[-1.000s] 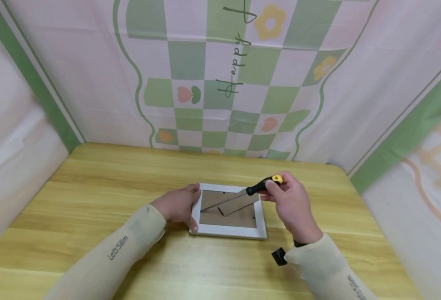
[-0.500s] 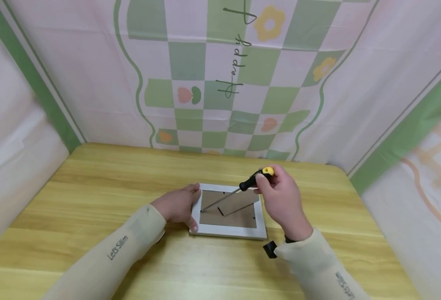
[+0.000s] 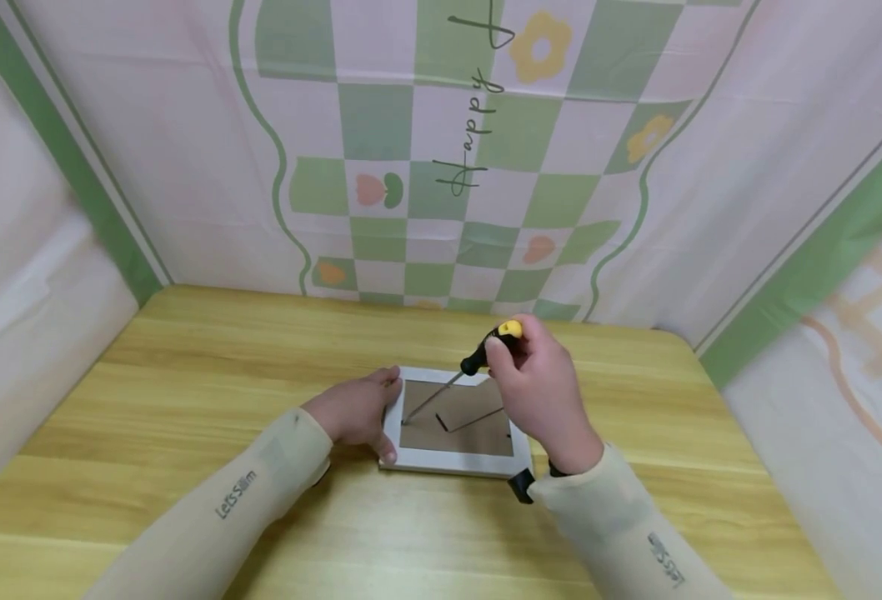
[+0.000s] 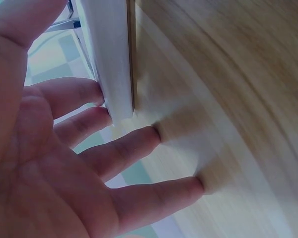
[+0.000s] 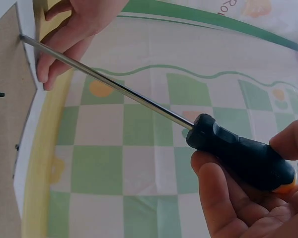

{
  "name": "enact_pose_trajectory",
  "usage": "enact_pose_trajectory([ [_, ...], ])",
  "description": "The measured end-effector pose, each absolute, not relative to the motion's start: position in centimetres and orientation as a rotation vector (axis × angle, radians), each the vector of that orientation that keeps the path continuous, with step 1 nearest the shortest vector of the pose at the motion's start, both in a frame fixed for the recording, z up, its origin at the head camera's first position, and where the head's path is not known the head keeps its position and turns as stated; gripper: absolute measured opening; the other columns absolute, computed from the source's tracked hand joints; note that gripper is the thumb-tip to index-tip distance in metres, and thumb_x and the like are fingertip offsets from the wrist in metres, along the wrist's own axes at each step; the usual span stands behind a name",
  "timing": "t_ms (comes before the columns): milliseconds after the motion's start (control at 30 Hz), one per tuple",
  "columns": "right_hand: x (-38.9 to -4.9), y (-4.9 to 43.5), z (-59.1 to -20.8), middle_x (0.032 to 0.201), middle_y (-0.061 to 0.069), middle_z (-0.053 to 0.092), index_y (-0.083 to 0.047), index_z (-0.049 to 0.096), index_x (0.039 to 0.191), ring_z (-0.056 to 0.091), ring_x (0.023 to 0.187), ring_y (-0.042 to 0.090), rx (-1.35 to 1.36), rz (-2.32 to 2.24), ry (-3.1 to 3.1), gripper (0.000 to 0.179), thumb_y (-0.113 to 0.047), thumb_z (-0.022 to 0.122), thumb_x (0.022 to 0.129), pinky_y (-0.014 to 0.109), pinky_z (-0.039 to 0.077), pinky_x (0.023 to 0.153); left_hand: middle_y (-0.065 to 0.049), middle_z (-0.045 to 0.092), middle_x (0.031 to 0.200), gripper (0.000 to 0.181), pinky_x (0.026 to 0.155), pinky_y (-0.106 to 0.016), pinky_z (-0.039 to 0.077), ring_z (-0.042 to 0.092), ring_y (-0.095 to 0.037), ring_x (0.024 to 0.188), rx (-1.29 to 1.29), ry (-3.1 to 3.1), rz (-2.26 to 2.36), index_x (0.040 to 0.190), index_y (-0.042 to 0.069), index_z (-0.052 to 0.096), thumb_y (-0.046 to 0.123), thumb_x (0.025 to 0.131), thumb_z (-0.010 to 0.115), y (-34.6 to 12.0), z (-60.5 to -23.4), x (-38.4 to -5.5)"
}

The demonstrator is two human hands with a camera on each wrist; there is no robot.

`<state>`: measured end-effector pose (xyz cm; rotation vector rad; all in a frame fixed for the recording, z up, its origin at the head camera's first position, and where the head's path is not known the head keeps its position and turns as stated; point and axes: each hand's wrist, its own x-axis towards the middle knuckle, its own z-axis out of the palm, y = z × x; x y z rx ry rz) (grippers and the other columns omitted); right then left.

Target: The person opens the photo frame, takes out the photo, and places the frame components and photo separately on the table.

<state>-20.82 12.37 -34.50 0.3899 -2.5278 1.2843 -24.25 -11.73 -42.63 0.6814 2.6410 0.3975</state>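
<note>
Screwdriver (image 3: 475, 362) tilted steeper, its tip kept at the frame's (image 3: 456, 461) left inner edge.
The right hand (image 3: 542, 396) has been brought leftward, so prying seems under way; the handle is gripped by thumb and curled fingers. At lower centre, the frame is steadied on the counter (image 3: 223, 350) by the left hand's (image 3: 353, 410) straight, spread fingers.

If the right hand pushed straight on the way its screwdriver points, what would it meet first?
The screwdriver in the right hand would likely meet the small dark tab at the edge of the backing board nearest the left hand; its tip seems right there, though contact is hard to confirm.
</note>
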Motion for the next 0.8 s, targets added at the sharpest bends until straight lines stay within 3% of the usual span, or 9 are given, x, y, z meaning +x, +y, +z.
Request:
enact_pose_trajectory([
  [367,-21.2,10.4,-33.7,0.073,0.004,0.054,-0.009,0.057,0.101,0.049,0.062,0.02,0.507,1.168,-2.496,0.012,-0.019,0.058,0.097,0.036,0.043,0.057,-0.011,0.015,0.164,0.112,0.112,-0.041,0.031,0.035,-0.032,0.14,0.674,2.648,0.394,0.155,0.003,0.03,0.046,0.07,0.089,-11.7,-42.8,-24.4],
  [800,-21.1,7.3,-32.9,0.069,-0.002,0.058,-0.005,0.056,0.102,0.054,0.056,0.009,0.72,0.967,-2.434,0.014,-0.016,0.059,0.095,0.031,0.047,0.051,-0.007,0.015,0.165,0.112,0.112,-0.041,0.03,0.031,-0.028,0.143,0.643,2.628,0.426,0.155,0.004,0.03,0.045,0.07,0.089,-11.7,-42.8,-24.4],
])
